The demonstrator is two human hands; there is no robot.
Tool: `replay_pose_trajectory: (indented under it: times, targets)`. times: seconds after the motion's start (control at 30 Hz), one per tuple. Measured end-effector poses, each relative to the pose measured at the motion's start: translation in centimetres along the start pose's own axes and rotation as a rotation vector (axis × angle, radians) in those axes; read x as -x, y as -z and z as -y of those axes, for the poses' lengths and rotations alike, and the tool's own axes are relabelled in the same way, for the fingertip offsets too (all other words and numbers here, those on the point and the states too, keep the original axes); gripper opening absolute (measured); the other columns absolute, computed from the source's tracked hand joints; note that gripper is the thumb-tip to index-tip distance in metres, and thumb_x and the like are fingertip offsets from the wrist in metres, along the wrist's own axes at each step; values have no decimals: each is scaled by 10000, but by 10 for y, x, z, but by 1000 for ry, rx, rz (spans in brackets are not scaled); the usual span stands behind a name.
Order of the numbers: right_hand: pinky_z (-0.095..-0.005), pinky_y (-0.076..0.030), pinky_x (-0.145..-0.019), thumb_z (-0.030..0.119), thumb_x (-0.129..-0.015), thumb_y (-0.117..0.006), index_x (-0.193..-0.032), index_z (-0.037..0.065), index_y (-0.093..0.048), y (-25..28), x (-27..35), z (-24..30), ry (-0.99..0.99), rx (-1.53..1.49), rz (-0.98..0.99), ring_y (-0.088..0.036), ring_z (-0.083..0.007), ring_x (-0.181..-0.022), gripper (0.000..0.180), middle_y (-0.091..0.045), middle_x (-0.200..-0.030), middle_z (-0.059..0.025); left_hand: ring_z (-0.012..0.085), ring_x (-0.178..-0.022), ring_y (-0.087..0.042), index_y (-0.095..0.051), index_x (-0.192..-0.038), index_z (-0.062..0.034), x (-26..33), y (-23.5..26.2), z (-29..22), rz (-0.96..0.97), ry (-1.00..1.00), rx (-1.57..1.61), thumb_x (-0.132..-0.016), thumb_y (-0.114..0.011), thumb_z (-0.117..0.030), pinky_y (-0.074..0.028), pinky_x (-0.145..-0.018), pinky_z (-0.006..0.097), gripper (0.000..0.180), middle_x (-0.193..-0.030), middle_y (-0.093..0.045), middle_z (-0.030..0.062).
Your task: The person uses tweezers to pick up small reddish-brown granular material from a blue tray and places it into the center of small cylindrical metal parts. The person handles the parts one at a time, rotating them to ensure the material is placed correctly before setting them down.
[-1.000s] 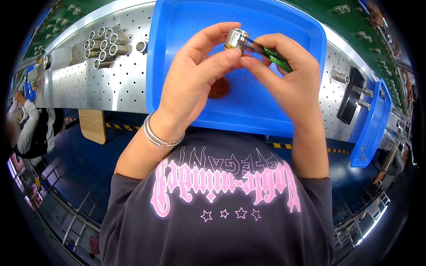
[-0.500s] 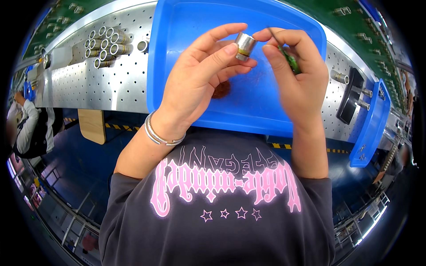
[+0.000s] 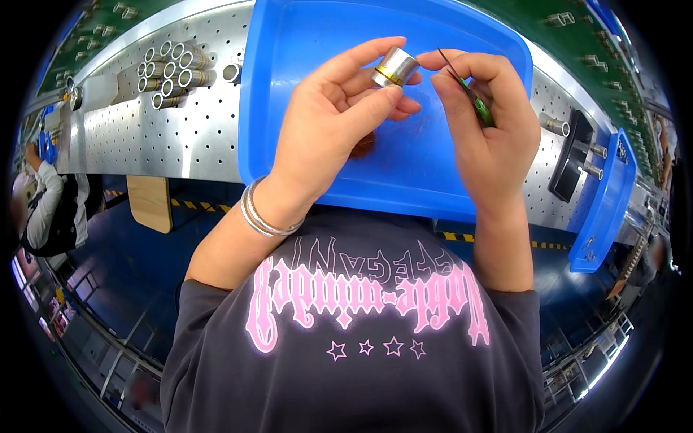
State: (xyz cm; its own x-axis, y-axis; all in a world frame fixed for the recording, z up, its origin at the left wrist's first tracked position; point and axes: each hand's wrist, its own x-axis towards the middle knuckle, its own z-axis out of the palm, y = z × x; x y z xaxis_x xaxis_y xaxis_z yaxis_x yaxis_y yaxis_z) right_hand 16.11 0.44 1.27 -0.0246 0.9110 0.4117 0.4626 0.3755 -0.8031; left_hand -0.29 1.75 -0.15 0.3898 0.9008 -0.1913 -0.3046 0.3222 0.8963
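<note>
The left hand grasps a short metal tube between thumb and fingers; the tube is tilted above the blue tray, its yellow band toward the lower left end; the thumb bears from below and the index finger arches over the top, a grip that appears to leave much of the wall exposed to view.

The right hand is closed around a green-handled tool; its dark, slender tip points up and away from the tube; the index fingertip extends to the tube's upper right end, though contact cannot be confirmed; carrying the tool within the curled fingers presumably frees that fingertip.

Beneath the hands, a reddish-brown mass lies in the tray, partly hidden by the left hand; the tray likely serves to catch loose matter.

On the perforated counter, left of the tray, a cluster of tubes lies closely grouped, ends facing the person, presumably for easy counting; one tube stands apart, just beside the tray; to the right, another lies near a black slab.
</note>
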Motion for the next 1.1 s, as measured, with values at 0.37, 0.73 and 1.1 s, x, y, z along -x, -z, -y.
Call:
replay_pose_trajectory:
  times: [0.37,0.73,1.1]
  targets:
    - [-199,-379,-481,-24,-751,-656,-892,32,-593,6,2,-6,35,-20,-77,-496,-76,-555,164,-615,-807,-28,169,-888,-635,-459,-1274,34,2,-6,4,33,-126,-66,-902,-489,-76,-510,-799,274,389,-1054,-617,139]
    - [-225,-469,-610,99,-748,-716,-954,40,-645,12,1,5,-1,-17,47,-599,-143,-671,226,-647,-811,-66,165,-934,-617,-423,-1282,-18,0,-2,5,-40,-71,61,-883,-580,-103,-486,-752,238,437,-1073,-615,125]
    - [-251,-478,-583,126,-781,-681,-851,43,-682,6,5,-1,-96,16,43,-643,-191,-669,109,-679,-789,-84,130,-947,-607,-422,-1276,-38,2,-2,3,-30,-98,54,-864,-616,-93,-452,-657,178,459,-1080,-617,110]
